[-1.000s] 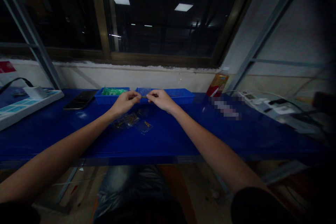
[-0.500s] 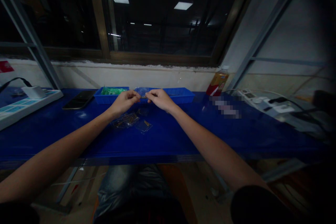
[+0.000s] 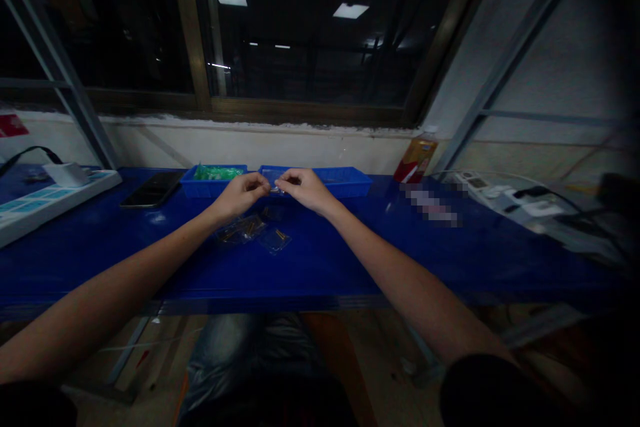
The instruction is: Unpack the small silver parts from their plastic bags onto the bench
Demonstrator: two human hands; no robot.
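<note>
Both hands pinch a small clear plastic bag [image 3: 273, 178] just in front of the blue trays. My left hand [image 3: 241, 193] is closed on its left side, thumb against fingers. On the other side my right hand [image 3: 309, 191] grips it the same way. What lies inside the bag is too small and dark to make out. Below the hands on the table are several clear bags [image 3: 245, 229] holding brass-coloured screws. One such bag of screws [image 3: 277, 240] lies a little apart, nearer to me.
At the back stand a blue tray [image 3: 350, 191] and a smaller blue tray [image 3: 193, 188] with green plastic packets [image 3: 216, 173]. A phone [image 3: 153, 189] and power strip [image 3: 95, 185] lie left. A bottle [image 3: 416, 159] and plugged-in chargers [image 3: 537, 205] are at right on the blue table [image 3: 320, 267].
The hands stay almost in place. The bag's upper part, upright above the fingers before, now shows lower and flatter between them.
</note>
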